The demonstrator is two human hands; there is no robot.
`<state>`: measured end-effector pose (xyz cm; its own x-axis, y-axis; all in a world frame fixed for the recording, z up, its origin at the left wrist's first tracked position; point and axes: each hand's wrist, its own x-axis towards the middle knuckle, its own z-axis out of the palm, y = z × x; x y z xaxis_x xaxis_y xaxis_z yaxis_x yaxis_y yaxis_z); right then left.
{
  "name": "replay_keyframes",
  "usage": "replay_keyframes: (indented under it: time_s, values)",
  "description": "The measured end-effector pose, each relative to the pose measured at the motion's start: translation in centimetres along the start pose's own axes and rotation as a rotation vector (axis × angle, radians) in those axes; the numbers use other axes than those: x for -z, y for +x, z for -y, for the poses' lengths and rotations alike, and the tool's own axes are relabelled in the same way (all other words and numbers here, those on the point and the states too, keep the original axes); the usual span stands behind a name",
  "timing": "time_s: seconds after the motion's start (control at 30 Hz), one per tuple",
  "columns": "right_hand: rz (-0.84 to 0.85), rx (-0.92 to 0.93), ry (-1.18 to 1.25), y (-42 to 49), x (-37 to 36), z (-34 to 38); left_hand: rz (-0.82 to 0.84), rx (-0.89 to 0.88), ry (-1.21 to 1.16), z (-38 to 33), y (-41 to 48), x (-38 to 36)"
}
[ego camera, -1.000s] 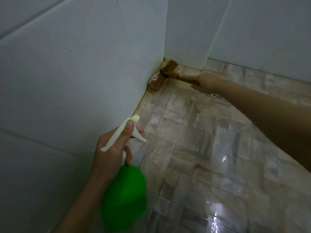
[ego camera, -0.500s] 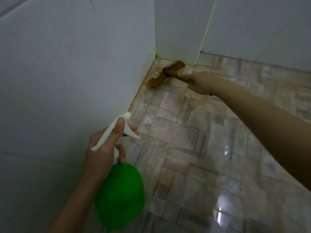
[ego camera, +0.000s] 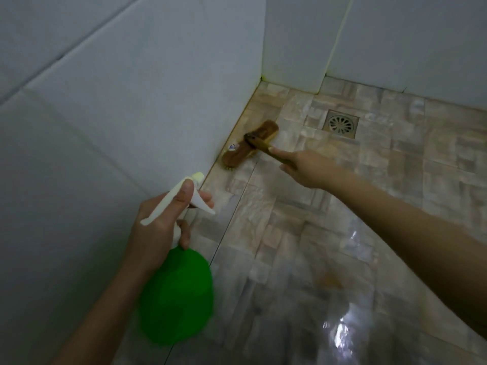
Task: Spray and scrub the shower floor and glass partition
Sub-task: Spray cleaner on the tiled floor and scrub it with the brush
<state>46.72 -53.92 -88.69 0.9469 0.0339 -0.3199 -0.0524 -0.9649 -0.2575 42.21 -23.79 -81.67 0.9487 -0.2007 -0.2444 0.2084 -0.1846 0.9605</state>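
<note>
Rising along the left side, a pale tiled wall (ego camera: 118,127) meets the wet, glossy brown-tiled shower floor (ego camera: 290,246) at a corner. Low in the middle, a green spray bottle (ego camera: 176,296) hangs tilted above the floor near the wall. The left hand (ego camera: 158,227) grips its white neck, thumb laid along the spray head. The right hand (ego camera: 308,167), well apart from the left, curls round the handle of a wooden scrub brush (ego camera: 250,144), index finger stretched along it. The brush head lies on the floor against the wall's foot. A small grated drain (ego camera: 341,124) sits near the brush.
</note>
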Motion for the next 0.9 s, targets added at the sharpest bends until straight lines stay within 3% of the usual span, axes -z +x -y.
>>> replay_keyframes:
  time_s: [0.17,0.33,0.4,0.53,0.7,0.83,0.9]
  values:
    - [0.056,0.142,-0.096,-7.4,-2.9,1.6,-0.044,0.037,-0.052,0.6,-2.6,1.8]
    - [-0.093,-0.095,0.057,-4.2,-4.8,4.9,-0.068,0.038,-0.072,1.2,-4.4,2.9]
    - [-0.021,-0.061,0.071,-6.8,-7.3,7.7,-0.08,0.041,-0.091,1.4,-5.0,3.5]
    - [0.181,0.266,-0.093,-12.2,-9.8,10.3,-0.112,0.045,-0.089,1.4,-6.1,4.7]
    - [0.066,0.101,-0.144,-8.0,-6.4,9.5,-0.103,0.044,-0.079,1.5,-6.8,5.1]
    - [0.214,0.226,-0.264,-13.7,-2.8,5.1,-0.048,0.061,-0.078,2.0,-6.7,4.9]
    - [0.312,0.192,-0.41,-18.1,-1.6,3.7,-0.024,0.072,-0.078,2.3,-6.5,4.3]
